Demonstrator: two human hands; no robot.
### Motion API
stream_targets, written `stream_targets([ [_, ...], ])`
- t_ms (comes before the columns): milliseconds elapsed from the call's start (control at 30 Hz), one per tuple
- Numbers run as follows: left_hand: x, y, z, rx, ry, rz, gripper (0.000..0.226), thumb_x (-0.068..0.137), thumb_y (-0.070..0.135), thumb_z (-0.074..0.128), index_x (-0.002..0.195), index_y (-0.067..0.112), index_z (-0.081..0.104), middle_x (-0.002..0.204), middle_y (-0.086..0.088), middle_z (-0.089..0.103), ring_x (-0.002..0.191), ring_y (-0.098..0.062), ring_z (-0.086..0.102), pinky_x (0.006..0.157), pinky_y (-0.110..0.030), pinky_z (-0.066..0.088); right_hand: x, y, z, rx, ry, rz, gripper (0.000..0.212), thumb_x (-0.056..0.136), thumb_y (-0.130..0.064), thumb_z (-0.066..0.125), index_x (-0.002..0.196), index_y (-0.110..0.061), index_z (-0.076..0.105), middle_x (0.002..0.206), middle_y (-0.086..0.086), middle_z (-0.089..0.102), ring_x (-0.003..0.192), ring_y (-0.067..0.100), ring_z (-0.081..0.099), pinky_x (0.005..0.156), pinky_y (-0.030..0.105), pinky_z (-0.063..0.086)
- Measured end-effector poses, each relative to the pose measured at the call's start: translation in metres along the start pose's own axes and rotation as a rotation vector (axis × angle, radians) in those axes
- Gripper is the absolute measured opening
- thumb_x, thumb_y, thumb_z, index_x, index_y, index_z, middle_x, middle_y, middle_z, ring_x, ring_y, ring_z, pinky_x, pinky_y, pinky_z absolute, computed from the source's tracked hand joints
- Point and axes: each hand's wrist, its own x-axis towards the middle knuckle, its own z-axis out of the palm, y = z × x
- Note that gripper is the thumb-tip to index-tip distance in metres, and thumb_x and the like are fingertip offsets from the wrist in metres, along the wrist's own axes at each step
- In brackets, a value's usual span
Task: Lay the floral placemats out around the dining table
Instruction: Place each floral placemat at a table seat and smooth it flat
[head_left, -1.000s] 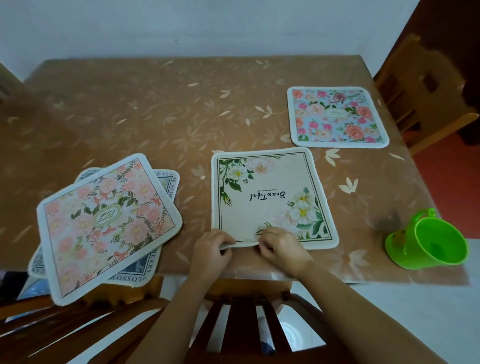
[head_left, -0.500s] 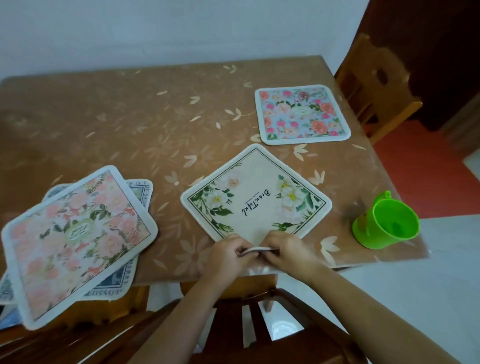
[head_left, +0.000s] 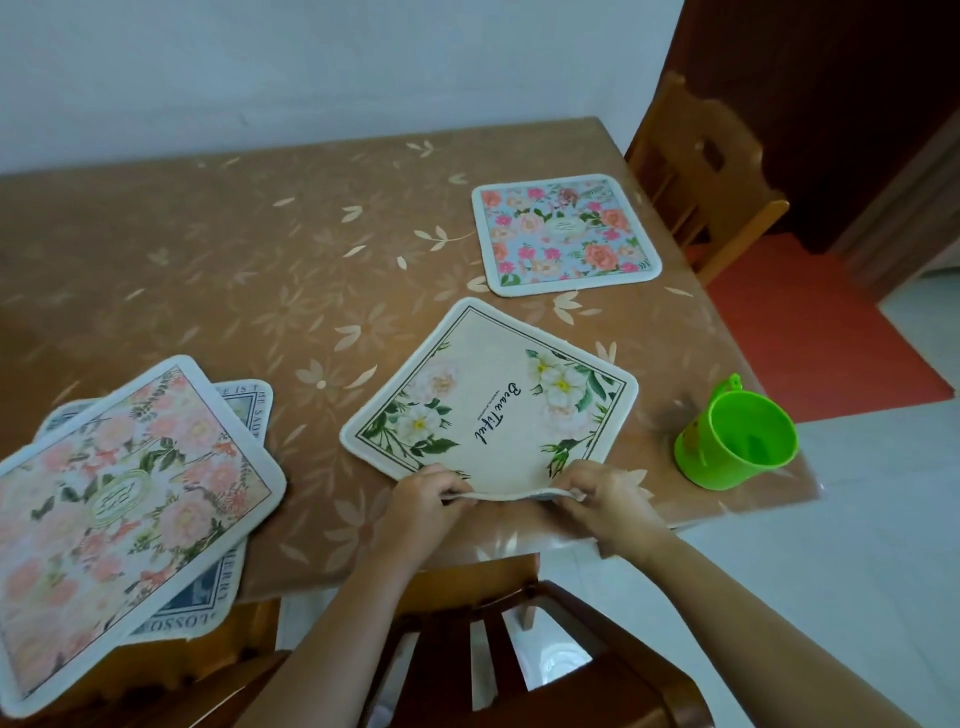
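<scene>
A cream placemat (head_left: 493, 400) with white flowers and dark script lies turned like a diamond near the table's front edge. My left hand (head_left: 423, 499) and my right hand (head_left: 602, 493) pinch its near corner, which is lifted and bent off the table. A blue placemat (head_left: 563, 234) with pink and orange roses lies flat at the far right. At the front left a pink floral placemat (head_left: 124, 499) rests on top of a blue-bordered one (head_left: 208, 603); both overhang the table's edge.
A green plastic cup (head_left: 737, 436) stands near the table's front right corner. The table (head_left: 234, 270) has a brown cloth with a leaf pattern. A wooden chair (head_left: 701, 171) stands at the right side, another chair (head_left: 519, 649) below my arms. A white wall is behind.
The cream placemat has been turned from square to the table's edge to a diamond angle, my hands holding its near edge throughout. The view has shifted left and down.
</scene>
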Motion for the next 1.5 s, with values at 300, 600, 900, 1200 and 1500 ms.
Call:
stream_targets([
  [300,-0.019,-0.003,-0.026,0.046,0.045,-0.037,0.007,0.071,0.015,0.076,0.073,0.014,0.070,0.072,0.009,0.061,0.067,-0.007,0.057,0.062,-0.016,0.046,0.021,-0.020,0.009,-0.004,0.062,-0.140,0.011,0.075,0.006,0.064,0.081,-0.002,0.069,0.086,0.014,0.068,0.083,0.027,0.063,0.076,0.038,0.052],
  [600,-0.027,0.012,-0.024,0.037,0.125,-0.011,0.005,0.072,0.010,0.074,0.076,0.010,0.070,0.077,-0.005,0.063,0.073,-0.017,0.057,0.067,-0.028,0.045,0.016,-0.052,0.015,0.042,-0.014,-0.217,0.008,0.075,-0.002,0.068,0.079,-0.009,0.068,0.082,0.005,0.065,0.076,0.012,0.058,0.068,0.018,0.045],
  [900,-0.030,0.005,-0.022,0.010,0.020,0.004,0.013,0.077,0.010,0.070,0.090,0.012,0.069,0.088,-0.001,0.064,0.081,-0.011,0.056,0.072,-0.014,0.043,0.014,-0.044,0.014,-0.062,-0.014,-0.179,0.006,0.078,-0.004,0.066,0.079,-0.010,0.069,0.083,0.003,0.067,0.080,0.018,0.061,0.069,0.027,0.048],
  [1200,-0.041,-0.019,-0.040,0.057,0.019,-0.048,0.013,0.078,0.009,0.068,0.090,0.013,0.069,0.090,0.001,0.064,0.081,-0.009,0.057,0.068,-0.006,0.041,0.009,-0.015,-0.005,0.013,0.028,-0.044,0.008,0.075,0.000,0.069,0.079,-0.007,0.070,0.082,0.004,0.066,0.080,0.018,0.061,0.076,0.031,0.051],
  [1500,-0.032,0.020,-0.016,0.124,0.066,-0.006,0.010,0.080,0.020,0.066,0.088,0.015,0.071,0.086,0.000,0.064,0.078,-0.012,0.055,0.069,-0.024,0.044,0.019,-0.046,0.032,0.038,-0.132,-0.016,0.010,0.076,-0.003,0.066,0.082,-0.010,0.069,0.085,0.002,0.064,0.077,0.014,0.057,0.067,0.012,0.042],
])
